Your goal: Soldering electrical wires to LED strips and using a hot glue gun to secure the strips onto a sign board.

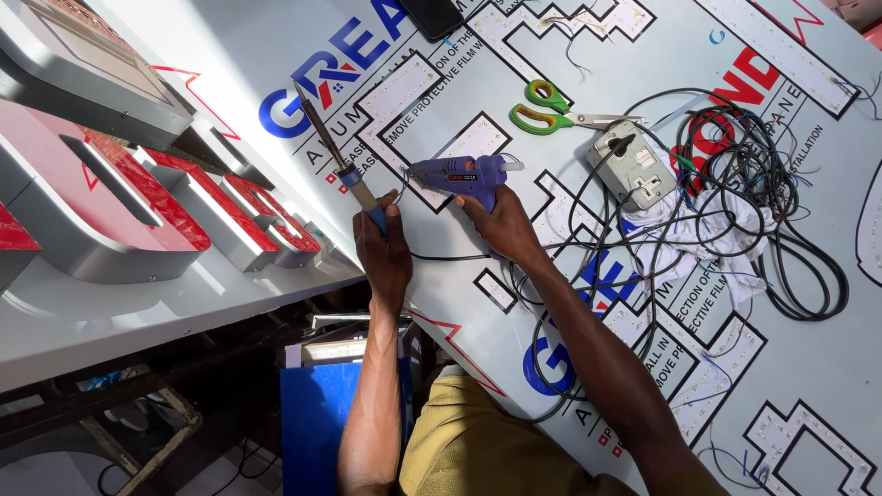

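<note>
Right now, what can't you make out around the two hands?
Head view only:
- Soldering iron handle: covered by the left hand.
- Glue gun trigger and grip: hidden under the right hand.
- Glue gun nozzle contact with the panel: too small to tell.
- Phone: cut off by the top edge.
- Tangled cables: their ends can't be traced.

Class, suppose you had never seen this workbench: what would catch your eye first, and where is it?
At the centre, the right hand grips a blue hot-glue gun against the white protective-film panel, while the left hand holds a blue-handled soldering iron. To the right lies a tangle of black cables; bulky red-faced metal sign letters stand on the left.
</note>
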